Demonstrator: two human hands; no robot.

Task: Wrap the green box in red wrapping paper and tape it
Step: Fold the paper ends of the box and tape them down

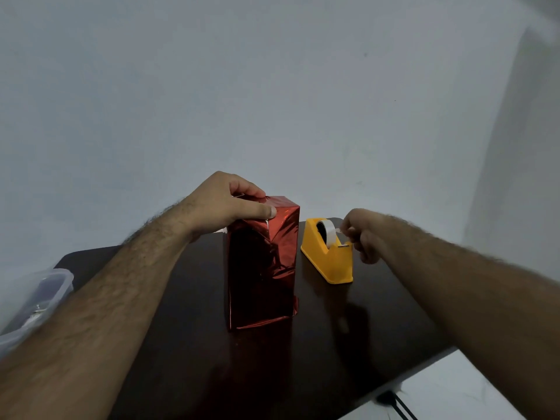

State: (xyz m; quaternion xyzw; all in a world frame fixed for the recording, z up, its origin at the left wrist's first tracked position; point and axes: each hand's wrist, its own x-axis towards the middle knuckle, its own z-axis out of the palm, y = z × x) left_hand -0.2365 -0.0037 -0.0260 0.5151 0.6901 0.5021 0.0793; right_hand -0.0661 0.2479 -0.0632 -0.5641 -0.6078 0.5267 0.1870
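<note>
Box (262, 262) stands upright mid-desk (378, 322), wrapped in red, your left hand (224, 207) gripping its top fold; your right hand (363, 234) pinches tape (328, 230) at the dispenser (330, 262) just right, so carry the strip left and up.

Table: dark glossy table (348, 353).
Centre: red-wrapped box (260, 274) upright.
Right of it: yellow tape dispenser (328, 256), near the box.
Left edge: clear plastic container (36, 301).

box under red wrapping paper (262, 262): fully covered, no green seen
plastic container (36, 301): cut by left edge, contents unclear
</note>
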